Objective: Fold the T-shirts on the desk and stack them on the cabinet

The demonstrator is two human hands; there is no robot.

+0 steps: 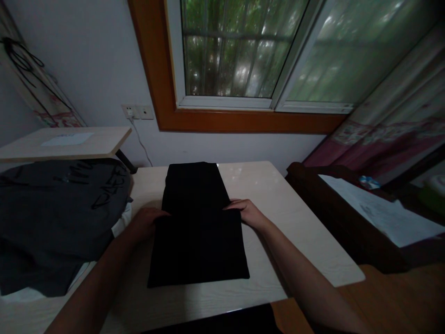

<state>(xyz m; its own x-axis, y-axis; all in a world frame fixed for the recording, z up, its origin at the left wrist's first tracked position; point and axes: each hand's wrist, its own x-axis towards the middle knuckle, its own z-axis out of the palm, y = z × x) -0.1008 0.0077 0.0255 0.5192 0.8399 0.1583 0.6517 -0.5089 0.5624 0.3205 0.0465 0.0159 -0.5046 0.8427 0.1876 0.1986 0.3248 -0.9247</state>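
A folded black cloth [200, 246] lies flat on the pale table [271, 190] in front of me, in a long shape that is wider at the near end. Its kind of garment cannot be made out. My left hand [148, 223] grips the cloth's left edge about halfway along, thumb on top. Across from it, my right hand [247, 212] holds the right edge, with its thumb over the cloth and the other fingers partly hidden at the edge.
To the left, a heap of dark grey clothing [62, 213] with black lettering sits under a small raised shelf [104, 141]. A wall socket [137, 112] with a plugged cable is behind. At the right stands dark brown furniture [347, 222] bearing a white sheet [378, 211].
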